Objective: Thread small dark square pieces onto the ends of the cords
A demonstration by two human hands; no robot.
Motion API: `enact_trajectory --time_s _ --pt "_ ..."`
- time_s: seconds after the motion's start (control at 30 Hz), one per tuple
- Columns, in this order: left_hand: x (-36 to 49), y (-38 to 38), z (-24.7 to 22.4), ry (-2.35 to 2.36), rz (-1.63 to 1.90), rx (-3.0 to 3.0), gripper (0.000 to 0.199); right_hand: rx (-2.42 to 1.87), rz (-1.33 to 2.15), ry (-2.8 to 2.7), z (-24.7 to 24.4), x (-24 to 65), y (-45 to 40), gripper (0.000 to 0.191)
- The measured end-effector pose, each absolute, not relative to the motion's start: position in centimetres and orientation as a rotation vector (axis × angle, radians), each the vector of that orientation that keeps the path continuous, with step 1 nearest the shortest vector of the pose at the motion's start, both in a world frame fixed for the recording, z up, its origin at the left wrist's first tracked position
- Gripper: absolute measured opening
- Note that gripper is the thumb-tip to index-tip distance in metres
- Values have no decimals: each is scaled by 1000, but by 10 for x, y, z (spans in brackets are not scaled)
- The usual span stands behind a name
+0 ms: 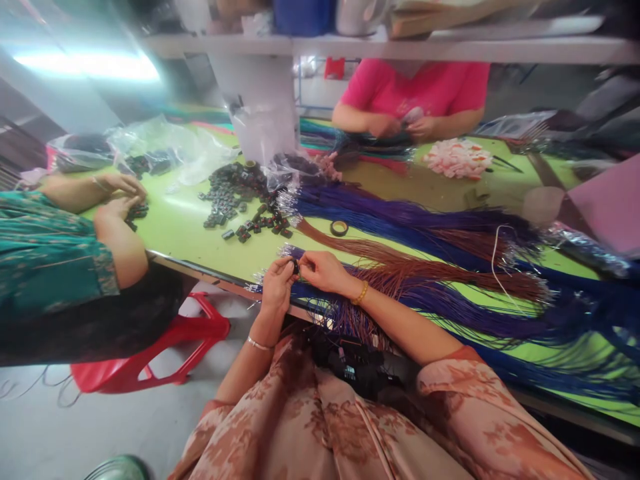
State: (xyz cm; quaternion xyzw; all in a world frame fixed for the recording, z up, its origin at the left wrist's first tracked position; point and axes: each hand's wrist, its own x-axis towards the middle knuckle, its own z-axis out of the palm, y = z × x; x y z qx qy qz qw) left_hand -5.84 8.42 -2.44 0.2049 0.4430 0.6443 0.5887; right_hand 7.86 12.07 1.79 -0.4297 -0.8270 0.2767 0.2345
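My left hand [277, 283] is closed on a small black connector housing [295, 267] near the table's front edge. Close beside it, my right hand [323, 271] pinches at the housing's right side; whatever lies between those fingertips is too small to make out. Under and right of my hands run bundles of blue wires [430, 307] and brown wires [400, 257], with silvery metal tips. Finished wire and housing pieces lie in my lap [350, 363]. Beyond my hands is a scattered pile of black connector housings [235, 190].
A roll of black tape [339, 228] lies on the green table [185, 213]. At left, a co-worker's hands [120, 193] rest by black pieces, near a red stool [165, 347]. Opposite, a person in pink [415, 97] works behind pale pink connectors [457, 159]. A shelf [330, 47] spans overhead.
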Motion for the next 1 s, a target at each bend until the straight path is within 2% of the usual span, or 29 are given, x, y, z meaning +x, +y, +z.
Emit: enact_trajectory --time_s 0.17,0.3,0.5,0.67,1.0 --pt "-53 83 -23 1052 1533 538 33 -1234 719 -2319 13 76 120 12" --pt "-54 87 -22 1009 1526 513 29 -1205 745 -2239 20 88 142 20" --pt "-56 93 -27 958 1531 440 28 -1594 396 -2410 19 95 191 21" --pt "-59 91 -32 951 1525 460 27 -1743 217 -2519 6 83 201 27" --pt "-57 91 -33 960 1505 479 29 -1724 172 -2633 13 90 198 30"
